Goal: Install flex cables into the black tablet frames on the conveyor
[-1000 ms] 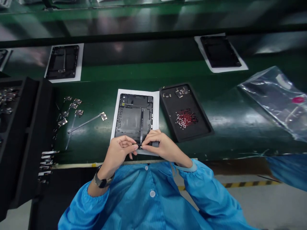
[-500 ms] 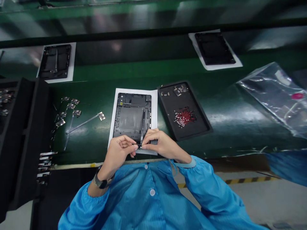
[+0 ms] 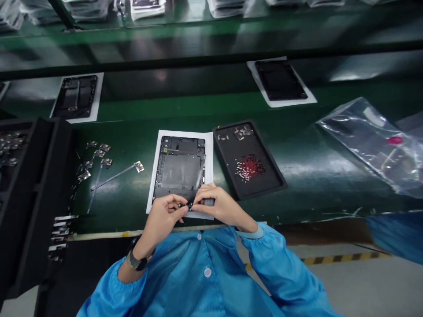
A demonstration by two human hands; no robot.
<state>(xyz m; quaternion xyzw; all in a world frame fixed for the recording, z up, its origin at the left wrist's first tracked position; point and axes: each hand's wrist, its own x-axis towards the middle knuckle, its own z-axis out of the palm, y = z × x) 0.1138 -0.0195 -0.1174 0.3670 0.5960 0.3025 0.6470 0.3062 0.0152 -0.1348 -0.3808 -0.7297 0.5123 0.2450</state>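
Here, green bench (image 3: 307,193), striped floor tape (image 3: 343,258), left hand (image 3: 166,214) and right hand (image 3: 216,203) pinching a small part (image 3: 189,206) at black housing (image 3: 181,171).

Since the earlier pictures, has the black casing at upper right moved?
Yes, the black casing moved left, judged against the black tray at centre.

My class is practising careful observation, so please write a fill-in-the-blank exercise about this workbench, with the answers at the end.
1. The person wears a watch on the ____ wrist.
2. The black housing nearest the person lies on a sheet whose colour is ____.
3. The tray with red wires lies on the person's ____ side of that housing.
4. The person's sleeves are ____.

Missing words: left; white; right; blue.
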